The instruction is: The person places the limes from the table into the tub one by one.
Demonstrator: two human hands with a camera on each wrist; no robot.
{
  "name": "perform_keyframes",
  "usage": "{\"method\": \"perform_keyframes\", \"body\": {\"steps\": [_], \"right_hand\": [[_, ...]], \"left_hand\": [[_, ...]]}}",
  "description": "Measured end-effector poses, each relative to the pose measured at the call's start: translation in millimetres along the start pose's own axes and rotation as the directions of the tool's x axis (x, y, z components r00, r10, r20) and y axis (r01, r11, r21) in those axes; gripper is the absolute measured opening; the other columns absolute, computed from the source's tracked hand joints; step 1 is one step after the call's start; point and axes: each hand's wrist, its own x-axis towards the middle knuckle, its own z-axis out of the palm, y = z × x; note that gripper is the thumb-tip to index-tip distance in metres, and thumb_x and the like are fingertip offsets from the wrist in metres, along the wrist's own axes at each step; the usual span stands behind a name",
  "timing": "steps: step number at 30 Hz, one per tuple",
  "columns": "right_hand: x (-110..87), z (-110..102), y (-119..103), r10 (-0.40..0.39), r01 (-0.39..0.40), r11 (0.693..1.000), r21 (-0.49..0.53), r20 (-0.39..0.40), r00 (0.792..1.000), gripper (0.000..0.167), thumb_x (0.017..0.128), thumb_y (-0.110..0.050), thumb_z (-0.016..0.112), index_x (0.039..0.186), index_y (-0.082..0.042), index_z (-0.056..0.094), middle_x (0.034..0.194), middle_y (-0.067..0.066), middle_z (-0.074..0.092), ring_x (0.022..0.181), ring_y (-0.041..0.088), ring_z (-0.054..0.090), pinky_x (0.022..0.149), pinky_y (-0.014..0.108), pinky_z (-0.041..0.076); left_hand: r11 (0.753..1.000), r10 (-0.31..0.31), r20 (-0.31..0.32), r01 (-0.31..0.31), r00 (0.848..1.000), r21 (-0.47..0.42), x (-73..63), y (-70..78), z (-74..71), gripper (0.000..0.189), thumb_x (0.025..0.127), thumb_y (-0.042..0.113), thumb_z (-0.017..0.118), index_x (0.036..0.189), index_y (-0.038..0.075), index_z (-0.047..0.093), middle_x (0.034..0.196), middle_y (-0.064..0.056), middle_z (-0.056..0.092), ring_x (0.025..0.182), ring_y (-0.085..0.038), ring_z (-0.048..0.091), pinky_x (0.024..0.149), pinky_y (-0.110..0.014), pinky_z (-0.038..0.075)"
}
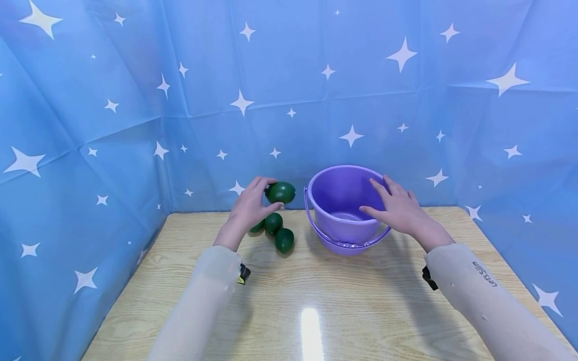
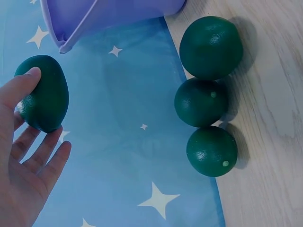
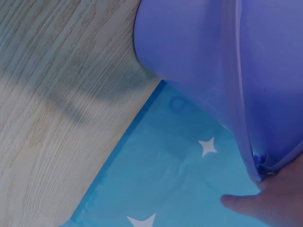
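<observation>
One green fruit (image 1: 282,192), mid-frame, is lifted, pinched by your left hand (image 1: 250,204); right hand (image 1: 401,210), fingers spread, should next steady the bucket (image 1: 345,230).

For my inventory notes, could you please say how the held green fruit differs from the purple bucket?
The green fruit is small and rounded; the purple bucket is larger and open-topped. The left hand holds the fruit; the bucket rests on the table. Both look smooth.

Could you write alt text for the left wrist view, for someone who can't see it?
A left hand holds a dark green fruit at the picture's left. Three similar fruits line up on a wooden table at right; part of a purple bucket shows at top, above blue star-printed cloth.
</observation>
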Motion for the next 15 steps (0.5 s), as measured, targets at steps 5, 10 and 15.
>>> {"method": "perform_keyframes", "body": {"steps": [5, 10, 15], "right_hand": [[-0.3, -0.9, -0.8, 0.001, -0.001, 1.0, -0.004, 0.015, 1.0, 0.096, 0.093, -0.07, 0.046, 0.161, -0.013, 0.011, 0.165, 0.029, 0.0, 0.15, 0.052, 0.005, 0.114, 0.078, 0.005], [-0.7, -1.6, -1.5, 0.0, 0.0, 1.0, -0.003, 0.017, 1.0, 0.096, 0.093, -0.07, 0.046, 0.161, -0.013, 0.01, 0.164, 0.029, 0.0, 0.15, 0.052, 0.005, 0.114, 0.078, 0.005], [-1.1, -1.6, -1.3, -0.003, 0.003, 1.0, 0.001, 0.017, 1.0, 0.096, 0.093, -0.07, 0.047, 0.161, -0.012, 0.01, 0.164, 0.03, 0.0, 0.15, 0.053, 0.005, 0.114, 0.078, 0.004]], "left_hand": [[1.0, 0.005, 0.001, -0.005, 1.0, -0.002, 3.1, 5.6, -1.8, 0.061, 0.09, 0.038, 0.074, 0.142, 0.017, 0.049, 0.139, -0.004, 0.051, 0.12, -0.025, 0.058, 0.099, -0.044, 0.054], [1.0, 0.005, 0.003, -0.005, 1.0, -0.006, 5.3, 10.6, -3.2, 0.061, 0.09, 0.038, 0.074, 0.141, 0.017, 0.049, 0.14, -0.004, 0.051, 0.121, -0.024, 0.058, 0.1, -0.044, 0.054], [1.0, 0.017, 0.003, -0.017, 1.0, -0.017, 7.5, 14.6, -3.9, 0.061, 0.09, 0.039, 0.073, 0.142, 0.017, 0.049, 0.14, -0.004, 0.051, 0.122, -0.024, 0.057, 0.102, -0.044, 0.053]]}}
